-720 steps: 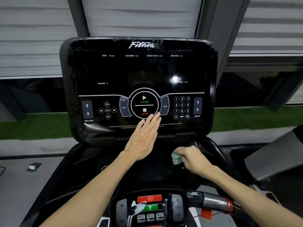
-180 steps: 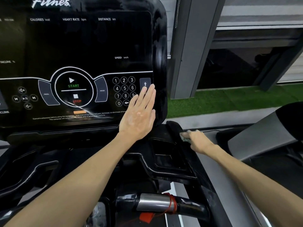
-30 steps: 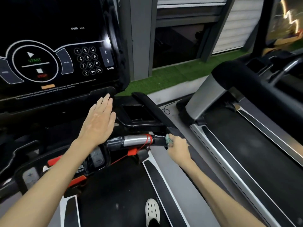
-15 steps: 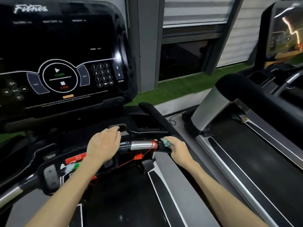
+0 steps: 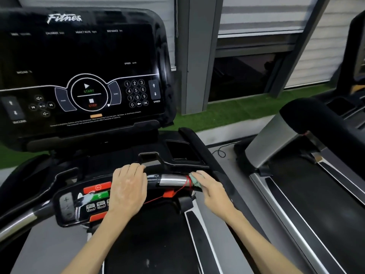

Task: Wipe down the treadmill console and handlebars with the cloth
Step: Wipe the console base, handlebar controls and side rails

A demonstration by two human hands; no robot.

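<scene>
Mid-task: right hand (image 5: pixel 214 189) clenched on green cloth (image 5: pixel 195 181) at chrome front handlebar (image 5: pixel 173 179); left hand (image 5: pixel 128 187) released, flat on control panel (image 5: pixel 87 200); console (image 5: pixel 83 72) wiping unconfirmable.

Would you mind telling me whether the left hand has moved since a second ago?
Yes. The left hand came down off the console ledge onto the crossbar, left of its silver sleeve.

The cloth (image 5: pixel 196 181) is mostly hidden under the right hand (image 5: pixel 214 191); the left hand (image 5: pixel 129 189) covers the button panel's (image 5: pixel 83 202) right edge.
</scene>
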